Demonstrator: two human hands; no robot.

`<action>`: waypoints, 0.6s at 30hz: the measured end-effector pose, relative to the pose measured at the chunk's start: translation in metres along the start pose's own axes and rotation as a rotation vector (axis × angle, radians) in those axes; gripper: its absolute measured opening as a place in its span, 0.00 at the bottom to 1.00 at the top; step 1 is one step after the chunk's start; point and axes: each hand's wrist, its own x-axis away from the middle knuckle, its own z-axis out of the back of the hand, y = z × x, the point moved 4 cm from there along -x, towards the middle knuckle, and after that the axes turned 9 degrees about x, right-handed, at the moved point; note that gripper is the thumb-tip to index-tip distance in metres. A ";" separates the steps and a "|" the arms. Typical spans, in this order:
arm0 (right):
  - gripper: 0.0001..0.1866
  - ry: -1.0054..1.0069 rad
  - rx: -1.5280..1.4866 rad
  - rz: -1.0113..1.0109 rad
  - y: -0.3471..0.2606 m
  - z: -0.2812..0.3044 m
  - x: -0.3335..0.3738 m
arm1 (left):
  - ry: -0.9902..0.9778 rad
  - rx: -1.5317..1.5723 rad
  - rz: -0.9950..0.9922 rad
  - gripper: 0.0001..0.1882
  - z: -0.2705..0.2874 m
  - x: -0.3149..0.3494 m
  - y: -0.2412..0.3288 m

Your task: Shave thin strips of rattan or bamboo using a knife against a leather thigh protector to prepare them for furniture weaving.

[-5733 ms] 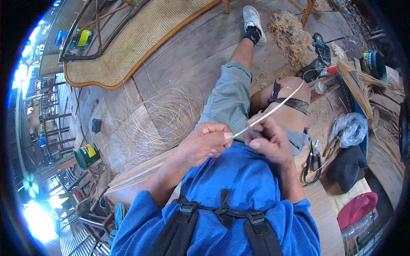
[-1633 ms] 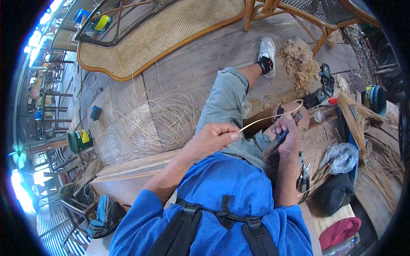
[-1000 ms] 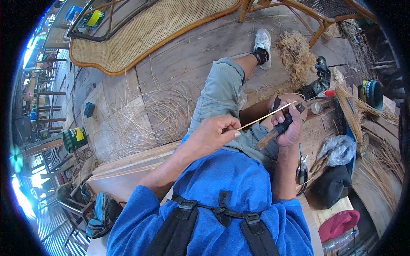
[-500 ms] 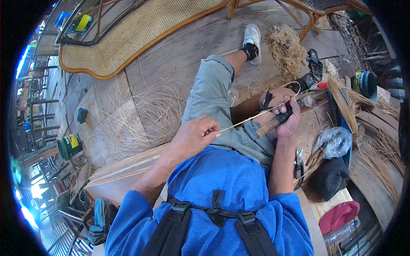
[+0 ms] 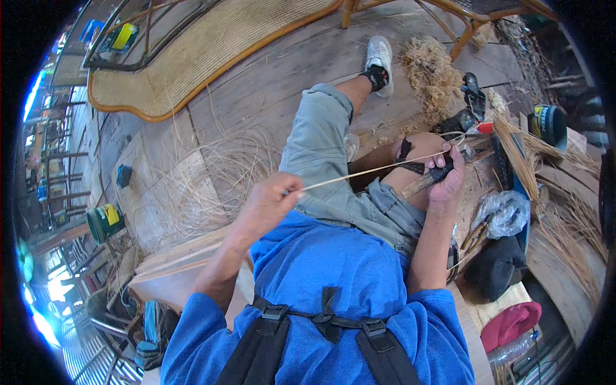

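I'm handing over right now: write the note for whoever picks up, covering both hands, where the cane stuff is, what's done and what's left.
Left hand: pinches one end of the thin pale cane strip, held out to the left.
Right hand: on the right knee, gripping a dark-handled tool where the strip passes; blade hidden.
Strip: taut between the hands, over the lap.
Loose pale cane strands: heaped on the plank floor, left of the leg.
Tan fibre shavings pile: beside the white shoe.
Done: shavings suggest some strips scraped.
Left: probably the strand heap; count unclear.
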 end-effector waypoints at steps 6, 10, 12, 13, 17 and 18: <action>0.05 0.158 0.158 0.044 0.013 -0.020 -0.016 | 0.448 -0.050 0.302 0.08 0.141 0.103 -0.177; 0.03 0.315 0.198 0.158 -0.038 -0.010 0.007 | 0.513 -0.515 0.480 0.10 0.218 0.083 -0.252; 0.02 0.309 0.309 0.116 -0.024 -0.026 0.011 | 0.591 -0.646 0.177 0.14 0.205 0.072 -0.234; 0.02 0.322 0.311 0.134 -0.018 -0.026 0.015 | 0.580 -0.638 0.159 0.14 0.165 0.042 -0.170; 0.04 0.267 0.305 -0.032 0.028 -0.053 0.031 | 0.222 -0.026 -0.053 0.17 0.008 -0.053 0.006; 0.05 0.247 0.314 -0.068 0.036 -0.055 0.034 | 0.040 -0.075 -0.138 0.17 -0.027 -0.066 0.026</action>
